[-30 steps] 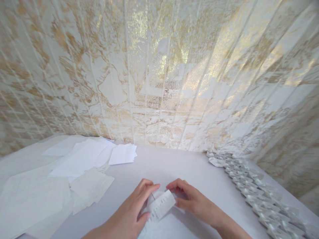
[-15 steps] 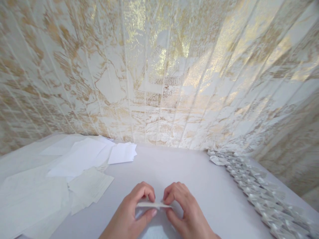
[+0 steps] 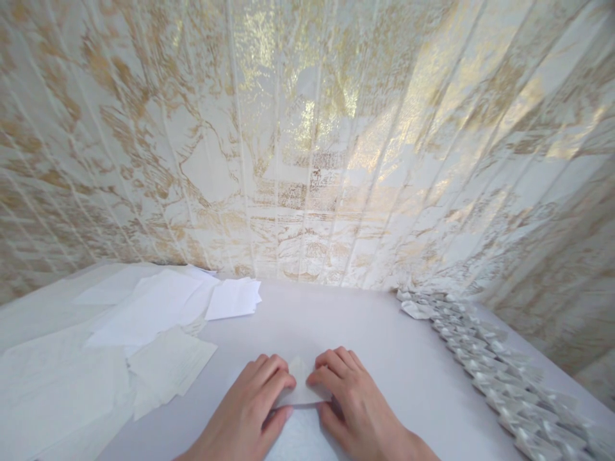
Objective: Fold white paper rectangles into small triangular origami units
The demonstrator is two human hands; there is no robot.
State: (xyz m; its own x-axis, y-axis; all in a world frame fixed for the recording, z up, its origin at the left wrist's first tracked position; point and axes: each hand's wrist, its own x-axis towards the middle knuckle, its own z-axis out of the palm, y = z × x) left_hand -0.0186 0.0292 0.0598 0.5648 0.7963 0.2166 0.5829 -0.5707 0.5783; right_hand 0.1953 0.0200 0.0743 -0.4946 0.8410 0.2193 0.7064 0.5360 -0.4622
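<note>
Head view: pinching folded paper (image 3: 300, 392) in left hand (image 3: 252, 397) and right hand (image 3: 358, 400) with curled, nearly closed fingers (image 3: 282, 379). Working over a pale table (image 3: 346, 317).

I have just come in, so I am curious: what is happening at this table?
A person has both bare hands on a small folded paper, the left hand at one end and the right hand at the other, close to the near edge of the view. On the white table, loose sheets lie overlapping to the left. To the right, many small greyish-white folded pieces lie packed in long rows.
</note>
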